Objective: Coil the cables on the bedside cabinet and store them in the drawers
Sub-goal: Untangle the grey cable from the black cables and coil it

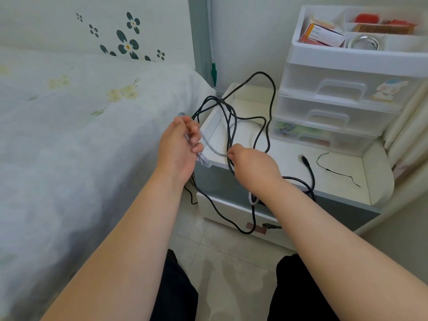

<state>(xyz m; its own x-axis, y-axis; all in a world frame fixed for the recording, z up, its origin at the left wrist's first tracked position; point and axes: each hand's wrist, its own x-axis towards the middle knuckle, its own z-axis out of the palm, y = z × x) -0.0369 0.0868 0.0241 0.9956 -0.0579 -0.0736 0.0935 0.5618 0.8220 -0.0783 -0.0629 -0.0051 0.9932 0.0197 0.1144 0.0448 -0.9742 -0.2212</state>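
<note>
My left hand [179,149] grips loops of a grey cable [212,148] beside the cabinet's left edge, its clear plug hanging below the palm. My right hand [252,167] pinches the same grey cable a little to the right. A long black cable [269,93] tangles around both hands, arcs up over the white bedside cabinet [342,177] and droops down the drawer front to the floor. Another black cable with a plug [306,163] lies on the cabinet top, and a thin black wire [335,171] lies to its right.
A white plastic drawer unit [338,96] stands at the back right of the cabinet, its top tray holding boxes, a comb and a tape roll. The bed [81,126] fills the left side. The cabinet's own drawer [229,214] is below my hands. My knees show at the bottom.
</note>
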